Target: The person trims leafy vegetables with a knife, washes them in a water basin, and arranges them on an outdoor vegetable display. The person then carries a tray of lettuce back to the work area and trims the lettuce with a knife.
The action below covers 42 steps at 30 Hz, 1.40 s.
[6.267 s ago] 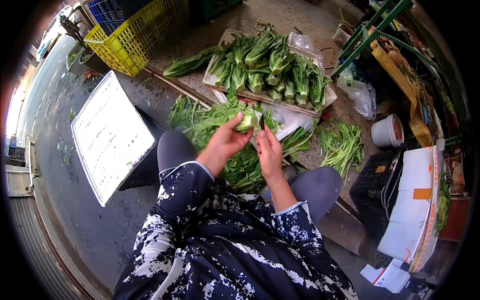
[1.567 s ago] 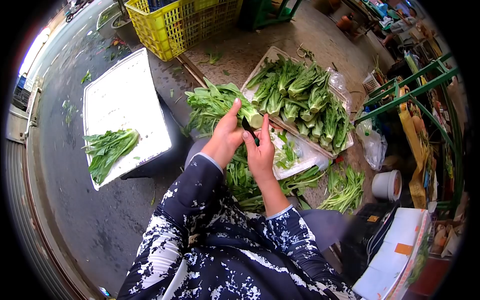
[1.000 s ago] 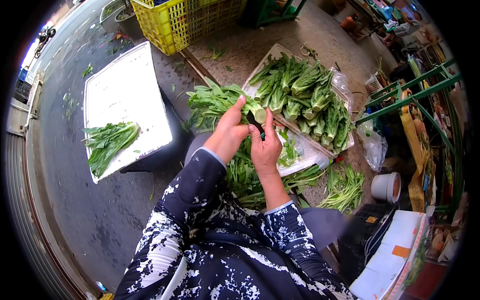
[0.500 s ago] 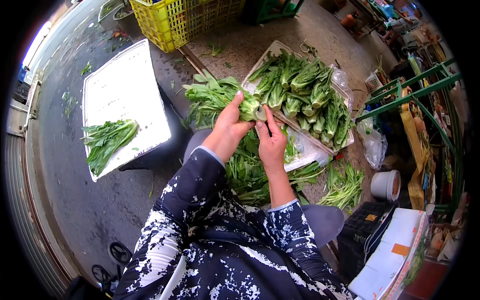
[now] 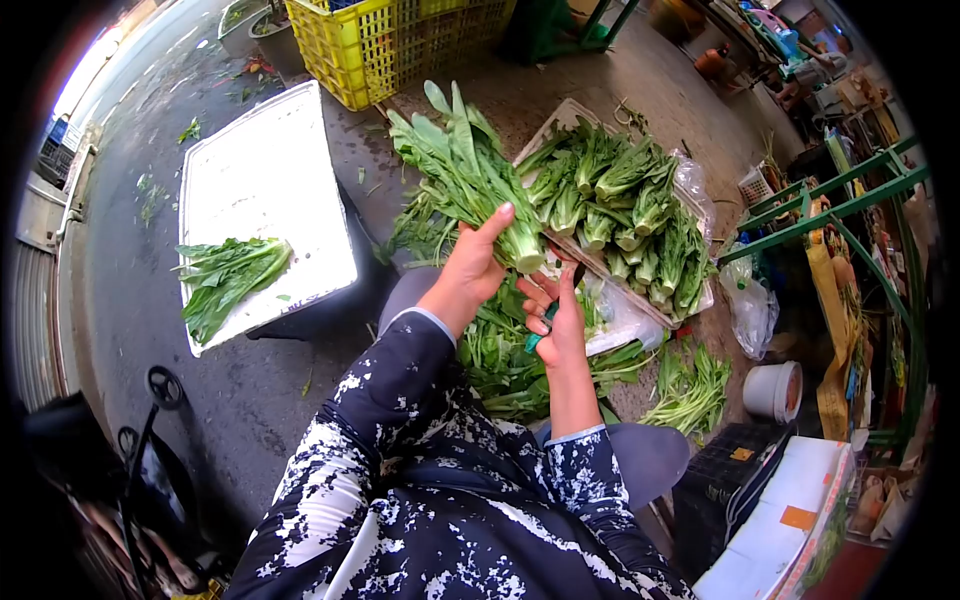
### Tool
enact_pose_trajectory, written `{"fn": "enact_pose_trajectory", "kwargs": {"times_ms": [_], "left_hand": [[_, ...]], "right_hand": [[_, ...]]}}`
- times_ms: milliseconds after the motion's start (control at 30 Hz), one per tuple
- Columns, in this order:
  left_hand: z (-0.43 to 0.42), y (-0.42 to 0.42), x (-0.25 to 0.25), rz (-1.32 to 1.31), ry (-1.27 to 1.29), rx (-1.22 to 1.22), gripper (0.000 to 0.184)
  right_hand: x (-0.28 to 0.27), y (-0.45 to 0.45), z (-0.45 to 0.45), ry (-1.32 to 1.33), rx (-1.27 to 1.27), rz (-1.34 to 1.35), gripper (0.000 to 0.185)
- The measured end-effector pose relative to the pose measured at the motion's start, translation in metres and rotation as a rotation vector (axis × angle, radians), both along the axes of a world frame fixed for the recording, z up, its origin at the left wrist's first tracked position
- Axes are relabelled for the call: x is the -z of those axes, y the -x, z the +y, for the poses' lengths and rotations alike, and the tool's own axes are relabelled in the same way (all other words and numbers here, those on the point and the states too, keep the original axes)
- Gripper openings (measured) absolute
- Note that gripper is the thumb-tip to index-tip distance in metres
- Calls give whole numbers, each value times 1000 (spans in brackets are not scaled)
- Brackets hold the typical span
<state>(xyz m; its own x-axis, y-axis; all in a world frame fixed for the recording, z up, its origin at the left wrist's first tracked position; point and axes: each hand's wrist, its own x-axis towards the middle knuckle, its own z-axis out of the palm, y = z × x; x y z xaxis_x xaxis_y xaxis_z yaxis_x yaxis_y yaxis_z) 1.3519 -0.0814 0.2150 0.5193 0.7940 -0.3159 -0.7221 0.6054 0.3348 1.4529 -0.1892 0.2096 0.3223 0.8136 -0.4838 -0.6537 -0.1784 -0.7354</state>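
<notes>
My left hand (image 5: 474, 264) is closed around the lower part of a leafy green head (image 5: 465, 175), its pale cut stem end pointing down and toward my right hand. Just right of that stem, my right hand (image 5: 556, 318) has its fingers curled round a small knife (image 5: 540, 330) with a green handle; the dark blade shows only in part. Stacked heads of greens (image 5: 620, 200) fill a white tray (image 5: 707, 300) beyond my hands. Loose leaves (image 5: 500, 350) lie beneath my hands. One bunch (image 5: 235, 283) rests on a white foam lid (image 5: 265, 180) at the left.
Pulled stems (image 5: 690, 390) lie on the ground at the right, near a grey bucket (image 5: 773, 390). Further out are a black crate (image 5: 722, 480), a green metal frame (image 5: 850, 205) and a yellow crate (image 5: 370, 50). Part of a wheeled object (image 5: 150, 440) appears at the lower left.
The leafy head has swung more upright in my left hand. My right hand has drawn down and back from the stem, with the knife. The wheeled object has come further into view.
</notes>
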Motion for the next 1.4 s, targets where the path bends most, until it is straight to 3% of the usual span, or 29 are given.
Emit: {"fn": "enact_pose_trajectory", "kwargs": {"times_ms": [67,233,300,367,433,567,700,800,833,900,933,1000,1067,1100,1133,1167,1200,1233,1267,1300,1333,1400], "left_hand": [[-5,3,3,57,-197,-20,38],[-4,20,4,76,-368,37,43],[-2,31,5,154,-269,262,45],[-5,36,6,223,-190,201,46],[-4,37,21,-33,-86,217,45],[-6,36,49,-30,-26,227,38],[0,40,57,-83,-24,237,40],[5,49,44,-177,-22,268,49],[9,51,55,-155,-36,239,42],[19,64,60,-67,-61,111,27],[22,82,33,11,-24,90,30],[41,106,35,-24,-131,-30,35],[64,138,33,8,-264,-147,36],[80,156,43,34,-280,-161,36],[92,179,40,109,-275,-156,34],[104,202,47,356,-256,-198,32],[132,236,91,411,-245,-143,28],[121,264,92,1002,-941,-236,34],[115,287,81,1498,-1162,-307,41],[111,304,65,1504,-1065,-208,49],[122,320,90,1106,-919,-301,36],[157,370,145,701,-141,-341,28]], "right_hand": [[-18,4,9,-3,-151,252,44],[-15,4,11,-52,-101,169,32],[-17,5,10,-61,-37,-15,27],[-11,7,10,-71,-37,-87,34],[1,18,15,-190,127,-607,40],[-1,21,9,-190,-43,-828,38],[7,15,10,-113,37,-798,32],[26,-8,12,27,384,-594,17],[23,-15,9,93,411,-521,12],[56,-45,1,234,460,-468,15],[84,-64,-11,245,457,-362,26],[101,-65,-28,392,373,-94,51],[135,-74,-50,639,184,-185,46],[143,-74,-55,640,163,-187,46],[152,-74,-61,604,65,-178,44],[158,-72,-64,569,-16,-165,42],[159,-69,-65,590,-45,-178,39],[150,-59,-64,628,-41,-231,39],[146,-52,-63,614,-34,-246,39],[147,-50,-63,589,2,-231,39],[129,-40,-53,610,33,-281,36],[112,-40,-32,588,80,-360,31]]}}
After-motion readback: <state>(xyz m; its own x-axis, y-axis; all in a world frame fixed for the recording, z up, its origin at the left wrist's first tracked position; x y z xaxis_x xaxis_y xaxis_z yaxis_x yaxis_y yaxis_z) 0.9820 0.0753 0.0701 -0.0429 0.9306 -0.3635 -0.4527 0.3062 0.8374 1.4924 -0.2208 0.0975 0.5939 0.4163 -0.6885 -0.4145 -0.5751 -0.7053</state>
